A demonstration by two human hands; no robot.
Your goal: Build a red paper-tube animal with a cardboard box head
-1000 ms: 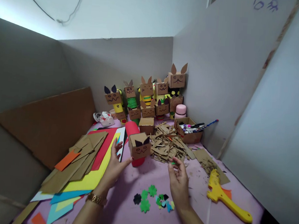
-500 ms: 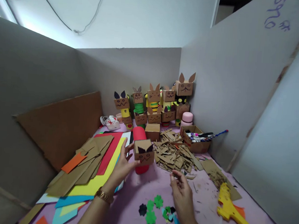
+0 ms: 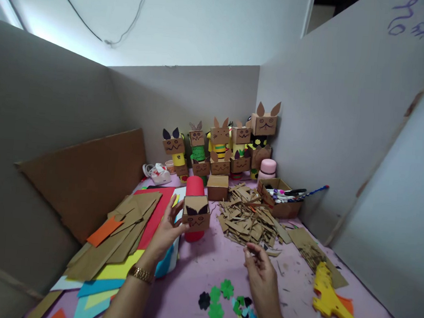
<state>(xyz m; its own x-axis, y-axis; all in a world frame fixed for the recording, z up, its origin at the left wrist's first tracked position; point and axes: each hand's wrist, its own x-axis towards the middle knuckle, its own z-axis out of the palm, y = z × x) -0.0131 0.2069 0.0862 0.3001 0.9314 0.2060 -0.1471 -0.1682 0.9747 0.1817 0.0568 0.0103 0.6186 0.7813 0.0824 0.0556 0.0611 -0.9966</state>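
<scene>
My left hand (image 3: 167, 231), with a gold watch on the wrist, grips the left side of a cardboard box head (image 3: 196, 220) that has dark ears and a drawn face. A red tube (image 3: 195, 186) shows behind the head and red also shows beneath it. To the right, my right hand (image 3: 260, 270) hovers over the pink table, its fingers curled and thumb near the fingertips; whether anything small is between them cannot be made out. Green flower cutouts (image 3: 216, 313) and a black one (image 3: 204, 300) lie left of that hand.
Cardboard scraps (image 3: 247, 223) are heaped mid-table. A yellow glue gun (image 3: 333, 301) lies at right, beyond it a pen box (image 3: 285, 210). Coloured paper and cardboard sheets (image 3: 117, 240) cover the left. Several cardboard animal figures (image 3: 221, 135) and a pink bottle (image 3: 267, 168) stand behind.
My left hand has moved slightly left with the cardboard head and red tube. My right hand keeps nearly the same pose. The view has shifted a little.
</scene>
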